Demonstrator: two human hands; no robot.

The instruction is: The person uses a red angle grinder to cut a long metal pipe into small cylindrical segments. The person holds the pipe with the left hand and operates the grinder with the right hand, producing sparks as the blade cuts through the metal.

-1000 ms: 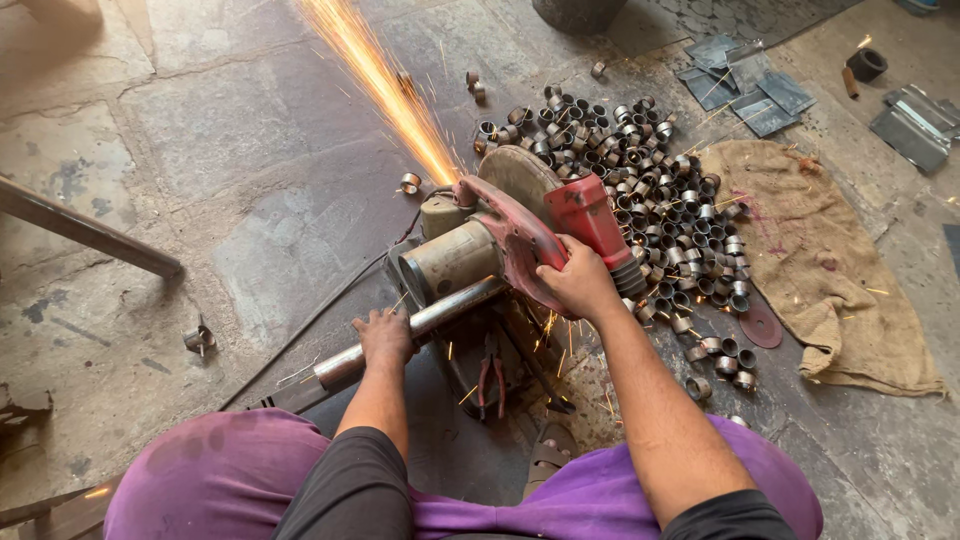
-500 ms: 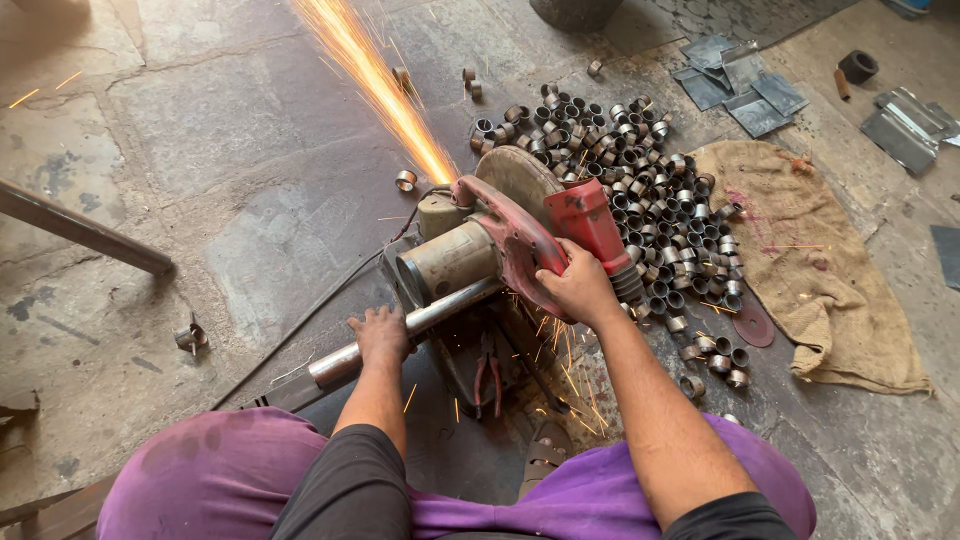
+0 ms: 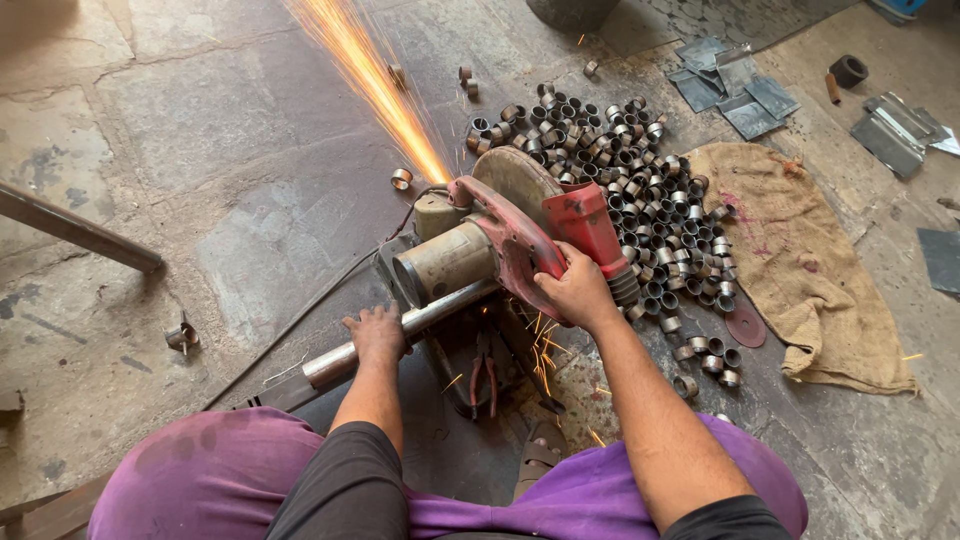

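Note:
A red chop saw (image 3: 510, 235) sits on the stone floor in front of me, its blade down on a steel pipe (image 3: 400, 330). My right hand (image 3: 575, 290) is closed around the saw's red handle. On the pipe, just left of the saw's vice, rests my left hand (image 3: 376, 333), holding it down. A stream of orange sparks (image 3: 375, 85) shoots up and to the left from the blade, and a few fall under the saw near red-handled pliers (image 3: 483, 372).
A heap of several short cut pipe rings (image 3: 610, 170) lies right of the saw beside a burlap sack (image 3: 800, 260). Grey metal sheets (image 3: 735, 85) lie at top right. A steel bar (image 3: 75, 230) crosses the left floor. A used cutting disc (image 3: 745, 325) lies by the sack.
The view has shifted slightly; both hands stay in place on the pipe and handle. Sparks keep flying up-left, and more fall beneath the saw.

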